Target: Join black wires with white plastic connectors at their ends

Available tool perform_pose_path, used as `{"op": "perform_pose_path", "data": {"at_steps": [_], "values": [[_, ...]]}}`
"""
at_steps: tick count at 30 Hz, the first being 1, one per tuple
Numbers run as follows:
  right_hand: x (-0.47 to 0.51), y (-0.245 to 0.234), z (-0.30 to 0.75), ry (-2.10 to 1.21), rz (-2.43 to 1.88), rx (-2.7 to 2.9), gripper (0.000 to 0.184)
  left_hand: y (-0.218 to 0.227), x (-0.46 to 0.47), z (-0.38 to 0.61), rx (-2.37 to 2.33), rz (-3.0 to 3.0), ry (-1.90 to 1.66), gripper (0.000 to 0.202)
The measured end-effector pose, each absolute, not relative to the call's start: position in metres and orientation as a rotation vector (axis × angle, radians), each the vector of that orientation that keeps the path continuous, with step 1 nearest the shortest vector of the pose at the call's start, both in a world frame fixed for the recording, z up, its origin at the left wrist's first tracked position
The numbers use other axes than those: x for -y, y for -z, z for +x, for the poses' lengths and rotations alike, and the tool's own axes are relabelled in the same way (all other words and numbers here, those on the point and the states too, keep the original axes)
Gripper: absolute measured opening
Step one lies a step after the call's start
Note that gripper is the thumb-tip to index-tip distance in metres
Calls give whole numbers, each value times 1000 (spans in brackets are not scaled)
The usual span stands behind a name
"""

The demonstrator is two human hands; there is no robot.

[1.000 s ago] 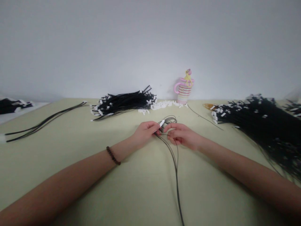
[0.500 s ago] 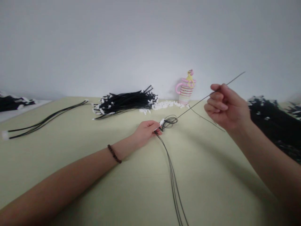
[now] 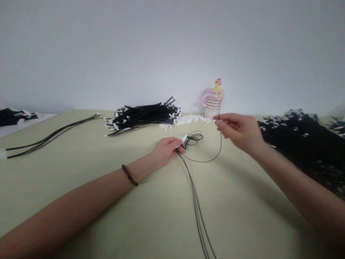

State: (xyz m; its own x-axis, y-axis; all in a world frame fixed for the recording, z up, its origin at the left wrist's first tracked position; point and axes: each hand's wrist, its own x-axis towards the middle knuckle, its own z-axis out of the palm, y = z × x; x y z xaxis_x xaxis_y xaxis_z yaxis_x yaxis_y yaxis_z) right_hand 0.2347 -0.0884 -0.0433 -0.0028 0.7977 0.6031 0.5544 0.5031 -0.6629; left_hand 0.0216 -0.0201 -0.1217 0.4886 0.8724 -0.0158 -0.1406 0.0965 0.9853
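Note:
My left hand (image 3: pixel 167 149) rests on the pale table (image 3: pixel 81 172) and pinches a small white connector (image 3: pixel 184 138) from which thin black wires (image 3: pixel 198 212) run toward me. A small coil of black wire (image 3: pixel 194 137) lies just past the connector. My right hand (image 3: pixel 238 131) hovers above the table to the right, fingers pinched on the end of one thin black wire (image 3: pixel 215 155) that curves down and back to the connector.
A bundle of black wires with white ends (image 3: pixel 142 116) lies at the back, loose white connectors (image 3: pixel 188 119) beside it. A pink striped cup (image 3: pixel 212 102) stands by the wall. A large heap of black wires (image 3: pixel 307 140) fills the right side. Loose wires (image 3: pixel 51 136) lie left.
My right hand first rose up and right, pulling one wire taut out of the coil, then came down and left so the wire hangs in a loop. My left hand stayed put.

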Motion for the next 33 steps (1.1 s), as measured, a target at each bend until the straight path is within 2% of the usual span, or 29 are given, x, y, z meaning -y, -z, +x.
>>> {"op": "perform_pose_path", "data": {"at_steps": [5,9,33], "values": [[86,97,204,-159,-1194,2094,24,123,19,21,-720,1241,-848,13],[91,119,193,-156,-1096,2171,21,121,19,21,-715,1235,-832,10],[92,124,198,-98,-1133,2196,19,115,17,19,-676,1184,-784,10]]}}
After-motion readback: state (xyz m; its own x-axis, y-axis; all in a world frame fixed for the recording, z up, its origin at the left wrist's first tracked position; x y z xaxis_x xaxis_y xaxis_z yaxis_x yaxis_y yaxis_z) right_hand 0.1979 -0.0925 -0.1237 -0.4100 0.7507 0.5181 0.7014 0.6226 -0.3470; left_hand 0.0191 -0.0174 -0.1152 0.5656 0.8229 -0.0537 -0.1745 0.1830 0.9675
